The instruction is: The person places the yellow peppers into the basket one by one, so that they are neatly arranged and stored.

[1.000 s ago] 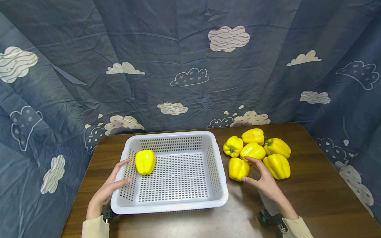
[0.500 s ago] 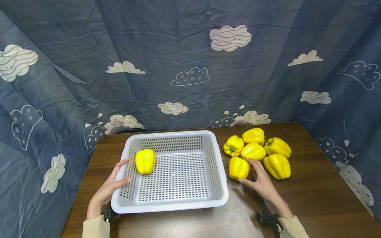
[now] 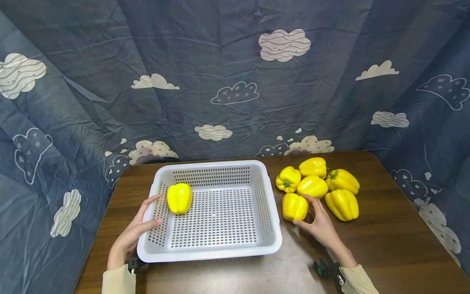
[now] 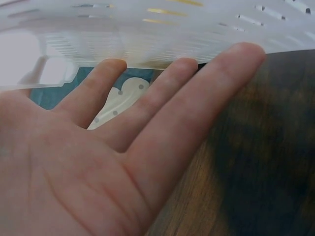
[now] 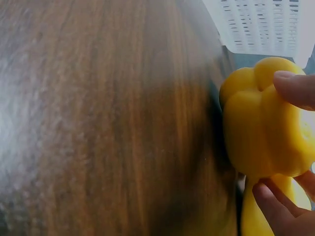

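My left hand (image 3: 129,235) holds the left side of a white perforated plastic basket (image 3: 209,257). Its thumb and a finger reach over the rim, while other fingers (image 4: 170,118) stretch along the outside of the slotted wall in the left wrist view. One yellow bell pepper (image 3: 179,199) rests inside the basket near that side. To the right of the basket, my right hand (image 3: 323,228) grips another yellow bell pepper (image 3: 295,207) between thumb and fingers. The right wrist view shows this gripped pepper (image 5: 266,128) with fingertips on opposite sides of it.
Several more yellow bell peppers (image 3: 312,186) lie grouped behind and right of the gripped one. All stands on a dark brown wooden table (image 3: 396,228). A blue cloth with cloud prints (image 3: 235,94) hangs behind the table's far edge.
My right hand has shifted slightly left and its thumb has moved to the near side of the front pepper, closing around it. The left hand stays at the basket.
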### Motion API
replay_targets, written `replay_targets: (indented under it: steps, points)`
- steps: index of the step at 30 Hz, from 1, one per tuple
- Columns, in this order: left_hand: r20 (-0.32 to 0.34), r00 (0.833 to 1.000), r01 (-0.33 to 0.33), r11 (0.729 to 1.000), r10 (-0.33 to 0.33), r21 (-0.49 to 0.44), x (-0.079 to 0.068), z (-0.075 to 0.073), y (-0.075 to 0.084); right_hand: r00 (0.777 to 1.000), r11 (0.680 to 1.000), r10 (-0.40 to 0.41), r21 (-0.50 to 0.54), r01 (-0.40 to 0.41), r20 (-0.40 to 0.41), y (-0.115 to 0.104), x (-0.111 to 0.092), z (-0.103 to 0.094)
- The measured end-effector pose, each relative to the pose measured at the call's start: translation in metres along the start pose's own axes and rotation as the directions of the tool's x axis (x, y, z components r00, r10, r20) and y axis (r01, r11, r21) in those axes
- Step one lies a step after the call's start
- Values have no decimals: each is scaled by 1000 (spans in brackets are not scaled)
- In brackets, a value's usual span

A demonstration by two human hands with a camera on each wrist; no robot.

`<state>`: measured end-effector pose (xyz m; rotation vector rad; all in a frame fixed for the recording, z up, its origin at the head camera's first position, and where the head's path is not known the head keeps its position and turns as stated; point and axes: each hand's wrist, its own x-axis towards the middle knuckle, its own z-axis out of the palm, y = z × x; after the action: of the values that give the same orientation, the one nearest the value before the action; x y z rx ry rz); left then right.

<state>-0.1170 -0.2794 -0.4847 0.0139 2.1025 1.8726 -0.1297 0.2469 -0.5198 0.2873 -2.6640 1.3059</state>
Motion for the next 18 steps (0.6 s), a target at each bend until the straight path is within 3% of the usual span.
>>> replay_targets:
  steps: [9, 18]
  points:
    - [-2, 1000, 5, 1000, -5, -19, 0, 0, 0, 1000, 998, 25, 52, -24, -11, -8, 3, -8]
    - [8, 1000, -1, 1000, 1, -25, -1, 0, 1, 999, 988, 46, 146, -50, 29, -24, 4, -24]
